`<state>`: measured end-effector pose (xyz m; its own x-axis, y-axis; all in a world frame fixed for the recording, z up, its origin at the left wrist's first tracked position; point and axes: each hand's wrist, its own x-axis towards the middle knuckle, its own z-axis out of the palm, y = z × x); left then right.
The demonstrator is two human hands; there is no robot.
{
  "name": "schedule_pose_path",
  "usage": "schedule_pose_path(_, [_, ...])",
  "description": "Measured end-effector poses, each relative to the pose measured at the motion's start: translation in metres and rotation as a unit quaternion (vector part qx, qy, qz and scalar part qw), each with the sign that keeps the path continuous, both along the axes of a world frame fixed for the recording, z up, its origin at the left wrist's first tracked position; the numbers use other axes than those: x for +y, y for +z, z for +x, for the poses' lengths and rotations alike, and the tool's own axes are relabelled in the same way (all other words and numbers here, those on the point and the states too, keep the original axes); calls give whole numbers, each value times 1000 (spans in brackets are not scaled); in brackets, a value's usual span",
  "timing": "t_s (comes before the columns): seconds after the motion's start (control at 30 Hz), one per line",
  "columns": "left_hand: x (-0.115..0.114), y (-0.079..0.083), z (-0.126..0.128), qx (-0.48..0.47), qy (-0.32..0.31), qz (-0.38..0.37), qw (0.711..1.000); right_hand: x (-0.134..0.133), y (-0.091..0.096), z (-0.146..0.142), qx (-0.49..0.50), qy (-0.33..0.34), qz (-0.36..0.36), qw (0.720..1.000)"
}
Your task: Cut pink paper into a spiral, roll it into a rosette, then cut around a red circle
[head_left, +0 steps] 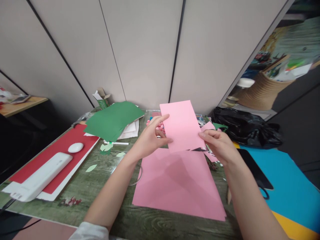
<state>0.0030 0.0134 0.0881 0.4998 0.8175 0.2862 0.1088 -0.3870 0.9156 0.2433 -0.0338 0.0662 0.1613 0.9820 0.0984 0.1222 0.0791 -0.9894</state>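
Note:
I hold a pink paper strip (181, 126) upright above the table with both hands. My left hand (150, 138) pinches its left edge, thumb in front and fingers behind. My right hand (218, 144) grips its lower right corner, fingers closed. Below it a larger pink sheet (175, 183) lies flat on the green wood-grain table (100, 186). Small pink scraps (208, 126) lie behind my right hand.
Green paper (113, 120) lies on white sheets at back left. A white mouse (75, 147) and white keyboard (41, 180) rest on red paper (60, 150). At right are a black plastic bag (246, 128), a black tablet (255, 168) and blue paper (287, 183). Small green leaf cut-outs (91, 167) lie loose.

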Motion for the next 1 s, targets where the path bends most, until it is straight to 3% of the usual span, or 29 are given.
schedule_pose_path(0.3, [4,-1,1,-6,-3,-6,1000,0,3,-2,-6,-10,34,999])
schedule_pose_path(0.5, [4,-3,3,-18,-51,-9,998,-2,8,-4,-60,-30,20,998])
schedule_pose_path(0.7, [3,-6,6,2,-11,-9,1000,-4,7,-5,-55,-17,17,998])
schedule_pose_path(0.83, [5,-7,6,-48,-30,-48,997,-6,8,-7,-51,-3,20,998])
schedule_pose_path(1.0, [5,-4,6,-76,-38,-62,994,-7,10,-10,-64,-36,48,996])
